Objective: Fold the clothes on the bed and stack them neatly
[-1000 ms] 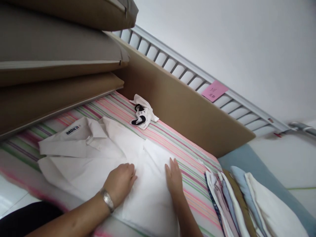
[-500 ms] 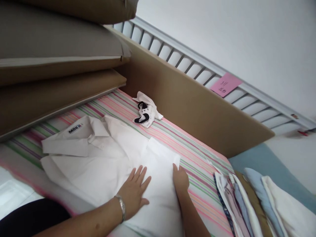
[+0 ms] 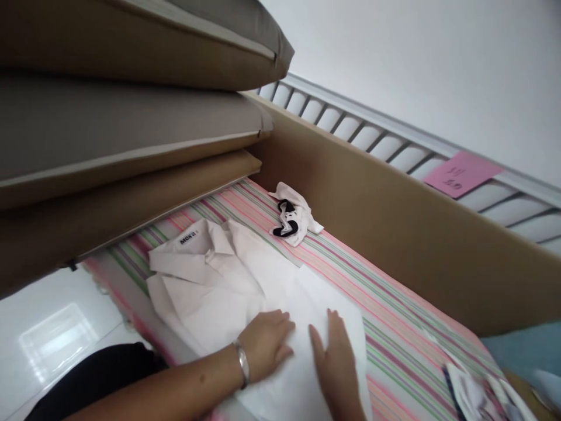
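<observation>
A white collared shirt [image 3: 219, 304] lies spread on the striped bedding, its collar and printed neck label at the upper left. My left hand [image 3: 267, 344], with a silver bracelet at the wrist, rests palm down on the middle of the shirt, fingers extended. To its right my right hand [image 3: 335, 359] lies on the white fabric just inside the shirt's right edge. Its thumb stands apart from the stretched fingers, and it grips nothing. The shirt's lower part is partly hidden by both hands and cut off by the frame.
Beyond the shirt is a crumpled white and black garment [image 3: 293, 216] against a tan board [image 3: 372, 216]. Folded clothes [image 3: 486, 392] sit at the lower right. Thick cushions [image 3: 131, 128] are stacked on the left. A pink note [image 3: 462, 173] hangs on the white rail.
The view has swung left, so the bed and shirt appear further right. My right hand has come off the shirt's right edge and now lies flat on the cloth, nearer my left hand.
</observation>
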Available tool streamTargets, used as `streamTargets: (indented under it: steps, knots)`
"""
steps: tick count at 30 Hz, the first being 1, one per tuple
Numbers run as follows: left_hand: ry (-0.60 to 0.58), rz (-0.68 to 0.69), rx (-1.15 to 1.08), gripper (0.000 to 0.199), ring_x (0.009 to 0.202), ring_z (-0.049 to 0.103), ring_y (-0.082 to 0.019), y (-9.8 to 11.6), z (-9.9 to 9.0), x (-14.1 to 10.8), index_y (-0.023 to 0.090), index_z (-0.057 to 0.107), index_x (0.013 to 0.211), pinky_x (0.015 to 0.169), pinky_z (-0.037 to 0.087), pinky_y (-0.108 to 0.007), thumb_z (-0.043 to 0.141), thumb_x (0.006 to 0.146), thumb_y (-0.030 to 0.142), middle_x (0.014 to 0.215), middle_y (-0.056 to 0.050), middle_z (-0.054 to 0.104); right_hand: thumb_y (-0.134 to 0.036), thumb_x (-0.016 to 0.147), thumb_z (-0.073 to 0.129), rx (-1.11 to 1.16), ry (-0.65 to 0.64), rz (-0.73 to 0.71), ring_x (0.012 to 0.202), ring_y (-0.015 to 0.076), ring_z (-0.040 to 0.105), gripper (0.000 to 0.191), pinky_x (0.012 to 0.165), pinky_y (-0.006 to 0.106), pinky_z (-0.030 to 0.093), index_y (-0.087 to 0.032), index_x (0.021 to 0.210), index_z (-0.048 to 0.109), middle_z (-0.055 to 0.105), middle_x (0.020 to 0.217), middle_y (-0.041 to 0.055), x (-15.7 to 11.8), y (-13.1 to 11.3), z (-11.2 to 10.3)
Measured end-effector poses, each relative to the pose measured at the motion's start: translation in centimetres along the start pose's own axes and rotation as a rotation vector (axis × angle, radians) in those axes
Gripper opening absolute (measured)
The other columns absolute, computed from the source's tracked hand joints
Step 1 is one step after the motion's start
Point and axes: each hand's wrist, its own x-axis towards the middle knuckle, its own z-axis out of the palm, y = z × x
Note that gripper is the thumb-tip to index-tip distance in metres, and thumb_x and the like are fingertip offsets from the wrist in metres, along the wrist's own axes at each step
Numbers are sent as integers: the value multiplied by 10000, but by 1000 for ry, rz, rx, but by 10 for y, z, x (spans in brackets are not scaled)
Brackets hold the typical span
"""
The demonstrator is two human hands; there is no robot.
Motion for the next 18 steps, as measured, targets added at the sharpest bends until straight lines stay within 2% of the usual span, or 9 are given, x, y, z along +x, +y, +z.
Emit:
streamTargets:
  steps: [3,5,8,11,14,16,18]
  knots:
    - [229,-112,-32,303,1109,510,-185,-15,-31,1,184,579,1104,985,389,-349,468,823,208,1190,-65,583,-522,837,310,78,-99,-160,1324,263,224,653,1065,452,213,-88,1321,370,329,1403,135,-32,-57,35]
    - [379,-172,-18,292,1098,513,-172,-30,-57,0,164,591,1074,987,389,-327,454,817,178,1170,-70,593,-540,828,348,63,-124,-179,1335,277,190,656,1072,480,180,-115,1327,372,304,1416,122,-46,-76,52]
    - [590,-244,91,305,1132,482,-172,-62,-106,-7,142,564,1096,1021,346,-326,463,811,189,1194,-93,566,-541,829,362,35,-113,-187,1344,276,153,660,1083,485,147,-121,1338,356,251,1438,117,-52,-82,61]
    - [769,-456,259,386,1222,392,-222,-102,-154,-27,125,504,1151,1052,282,-361,512,780,230,1277,-123,486,-533,841,342,-2,-125,-192,1346,268,147,657,1088,478,144,-104,1339,351,242,1438,127,-51,-79,58]
    - [809,-850,202,466,1217,399,-272,-136,-184,-54,99,449,1186,1017,305,-363,526,778,311,1285,-145,469,-529,851,325,-29,-132,-187,1347,260,146,645,1092,471,147,-109,1339,353,238,1440,125,-50,-80,54]
    - [780,-955,139,433,1083,516,-311,-147,-191,-71,61,503,1093,903,408,-391,540,763,339,1138,-177,570,-528,852,322,-19,-120,-179,1345,257,151,633,1092,471,154,-118,1333,366,239,1439,120,-50,-83,54]
    - [746,-985,83,304,878,610,-286,-148,-190,-83,86,578,921,744,481,-361,523,765,341,905,-142,656,-527,849,334,18,-106,-167,1342,258,163,626,1091,473,162,-121,1323,383,256,1432,121,-49,-86,53]
